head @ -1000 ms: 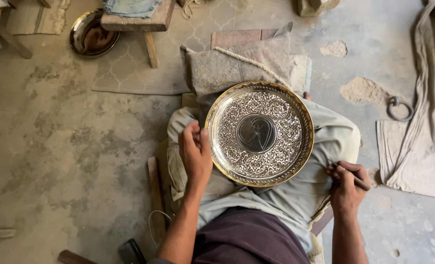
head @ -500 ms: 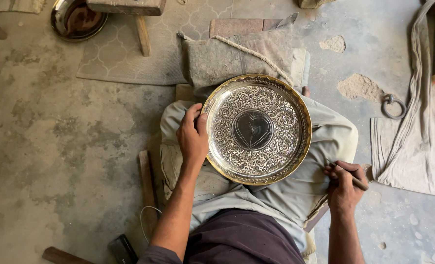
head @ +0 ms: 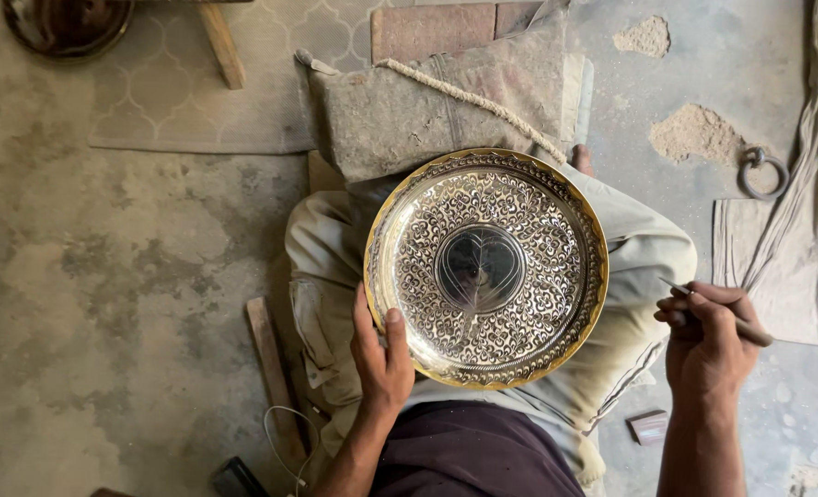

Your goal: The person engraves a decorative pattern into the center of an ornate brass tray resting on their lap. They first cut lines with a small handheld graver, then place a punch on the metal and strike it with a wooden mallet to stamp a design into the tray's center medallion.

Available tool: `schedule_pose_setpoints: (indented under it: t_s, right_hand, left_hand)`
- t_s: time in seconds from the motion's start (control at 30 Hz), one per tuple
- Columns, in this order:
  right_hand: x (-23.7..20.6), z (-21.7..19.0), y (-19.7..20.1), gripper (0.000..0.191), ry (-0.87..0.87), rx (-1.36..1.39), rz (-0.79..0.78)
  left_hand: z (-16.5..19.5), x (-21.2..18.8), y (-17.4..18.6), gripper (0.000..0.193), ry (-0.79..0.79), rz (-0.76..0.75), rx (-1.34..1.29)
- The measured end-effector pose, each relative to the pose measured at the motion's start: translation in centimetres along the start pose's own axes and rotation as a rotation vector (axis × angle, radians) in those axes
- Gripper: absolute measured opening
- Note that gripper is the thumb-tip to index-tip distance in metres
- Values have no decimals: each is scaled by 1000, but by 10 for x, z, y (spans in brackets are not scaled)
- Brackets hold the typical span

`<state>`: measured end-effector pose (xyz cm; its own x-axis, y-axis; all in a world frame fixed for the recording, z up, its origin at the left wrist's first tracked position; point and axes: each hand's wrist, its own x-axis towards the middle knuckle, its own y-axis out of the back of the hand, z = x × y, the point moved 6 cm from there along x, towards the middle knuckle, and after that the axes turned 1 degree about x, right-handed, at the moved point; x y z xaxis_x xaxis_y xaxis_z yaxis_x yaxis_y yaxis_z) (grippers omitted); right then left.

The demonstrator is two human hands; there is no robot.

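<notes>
1. Far left, top corner of the floor: a dark metal bowl is partly cut off by the frame, with a wooden leg just beside it. Both lie well apart from the hands.
2. A wooden strip lies on the floor near the left knee.
3. The left hand grips the lower-left rim of the engraved plate, thumb over the edge and fingers underneath.
4. The plate rests on the lap, tilted up toward me, with its far edge against the cloth cushion and the rope that crosses the cushion.
5. The right hand is closed around a thin engraving tool, held off the plate above the right knee.
6. At the right edge of the floor I note a metal ring and a folded cloth.
7. Risk, in my judgement: the plate is secured at one rim point only. It could pivot or slide off the lap if that grip loosens. The tool tip could score the polished centre if brought in carelessly.
8. Against the frame half a second ago: the left hand has moved from the plate's left rim to its lower-left rim. The right hand and tool are raised slightly. The camera has moved closer.
</notes>
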<state>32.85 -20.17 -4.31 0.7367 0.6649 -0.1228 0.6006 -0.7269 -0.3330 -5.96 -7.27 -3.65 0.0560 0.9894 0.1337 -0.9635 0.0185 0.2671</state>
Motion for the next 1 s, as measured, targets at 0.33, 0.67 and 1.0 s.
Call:
schedule_pose_setpoints:
  t_s: [0.33,0.67,1.0]
  right_hand:
    - [9,11,-165,14,-33,-612,-685]
    - [14,45,-196,12,-91,-668,-762]
    - [20,51,-180,12,-142,-575,-672]
  left_hand:
    - [-10,35,3,49,55,-66,1]
    - [-24,36,1,50,123,-103,-26]
    - [-25,34,-2,51,117,-107,-86]
